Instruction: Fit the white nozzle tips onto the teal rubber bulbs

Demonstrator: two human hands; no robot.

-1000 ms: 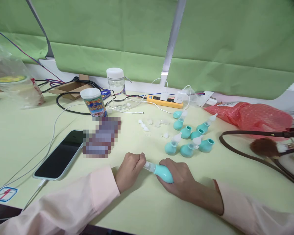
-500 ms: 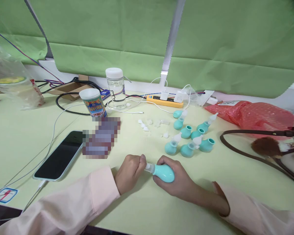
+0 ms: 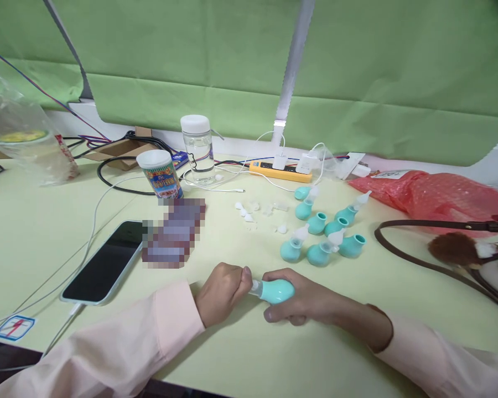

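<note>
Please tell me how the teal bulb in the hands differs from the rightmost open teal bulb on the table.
The held bulb has a clear nozzle at its neck; the open bulb has none.
The held bulb's neck points left, while the open bulb's mouth faces right and upward.
The right hand grips the held bulb; no hand touches the open bulb.
Both are teal and rounded.

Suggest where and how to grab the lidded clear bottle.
Grip the clear bottle around mid-body, below its white lid, probably coming from the front right: it stands upright, roughly cylindrical, and the patterned cup crowds its front left.
</note>
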